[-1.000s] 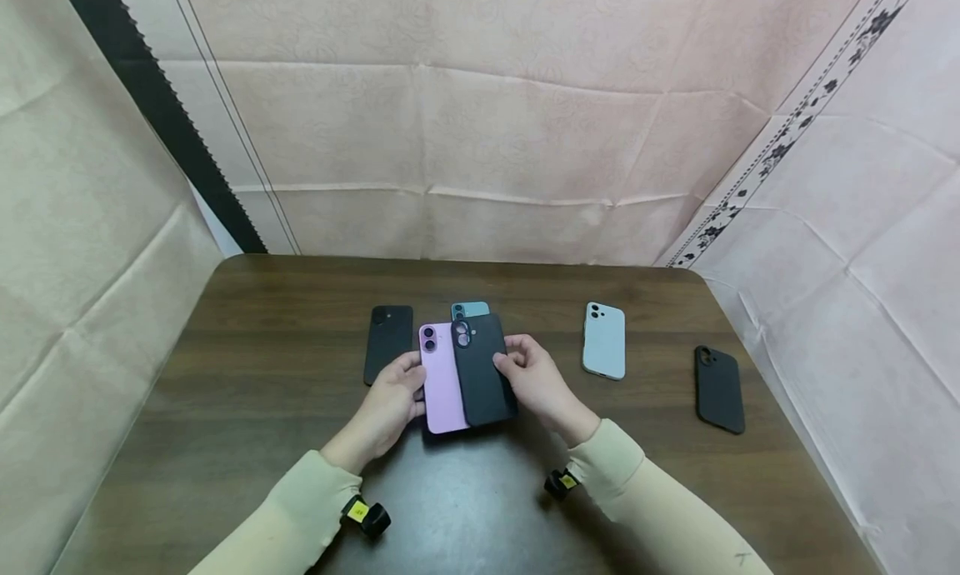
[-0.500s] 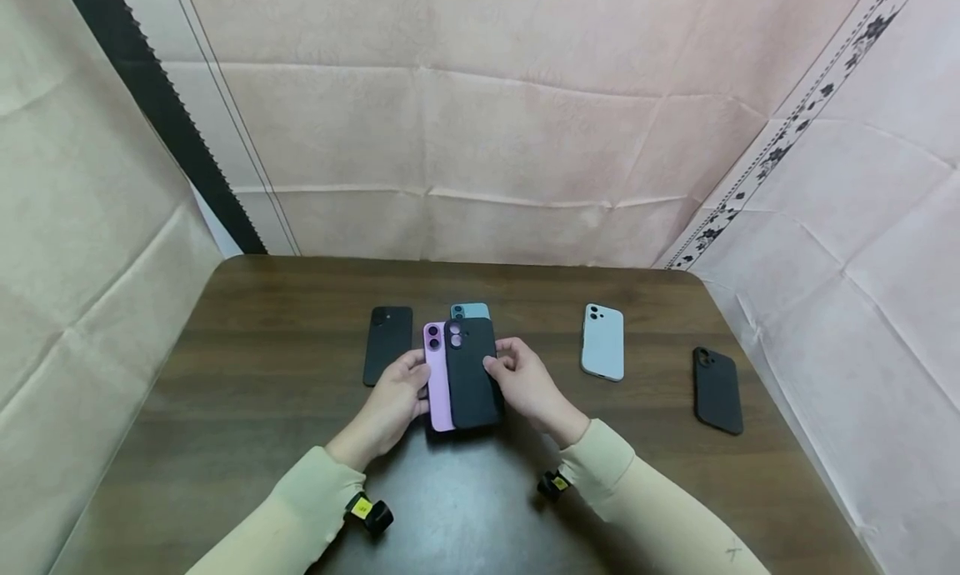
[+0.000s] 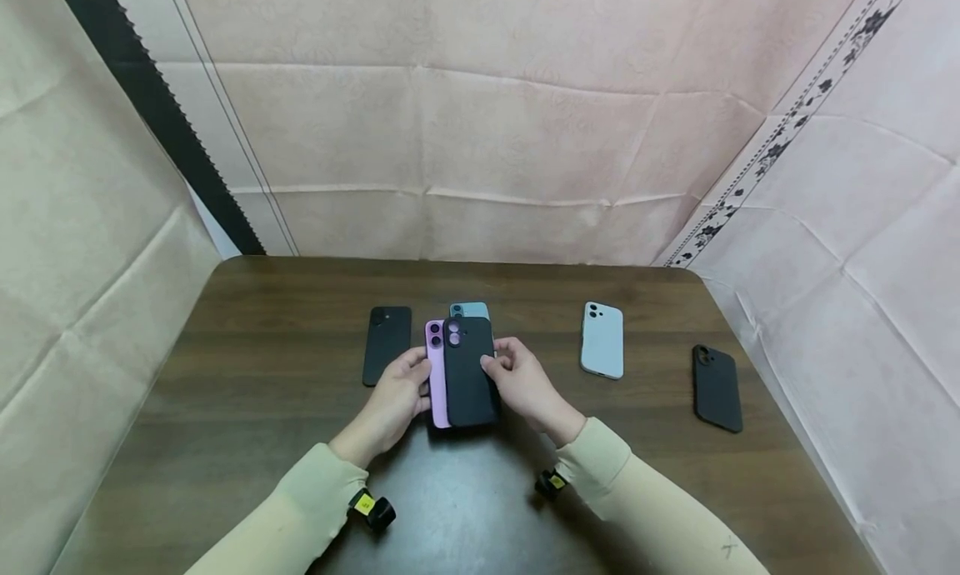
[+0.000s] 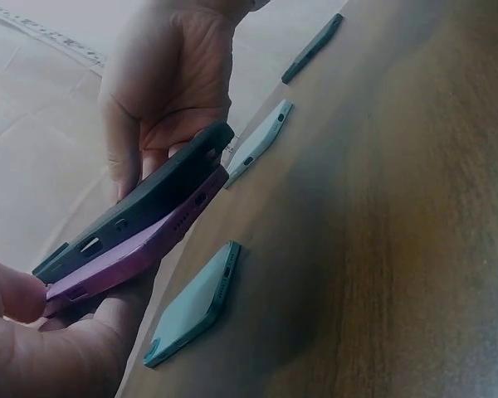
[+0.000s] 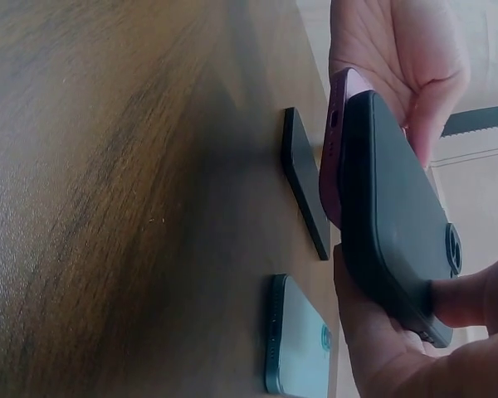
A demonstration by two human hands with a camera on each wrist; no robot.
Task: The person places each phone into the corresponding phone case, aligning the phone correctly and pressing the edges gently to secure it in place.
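My left hand (image 3: 393,400) grips a purple phone (image 3: 437,383) by its left edge, thumb on the near face and fingers beneath. Over the phone's back lies a black phone case (image 3: 471,383), which my right hand (image 3: 528,387) pinches at its right edge. The case sits offset to the right, so a strip of purple shows along the left. In the left wrist view the case (image 4: 133,203) and the phone (image 4: 141,249) are stacked at a slight angle, a wedge between them. Both are held above the table. Part of the phone's lens area shows through the case's camera cutout.
On the wooden table (image 3: 262,350), a black phone (image 3: 387,346) lies left of my hands and a teal phone (image 3: 471,309) just behind them, partly hidden. Farther right are a light blue phone (image 3: 602,342) and another black phone or case (image 3: 717,389). Cloth hangs around the table.
The black case has slid left over the purple phone, covering more of it. My right hand has moved left with it; my left hand has shifted slightly right.
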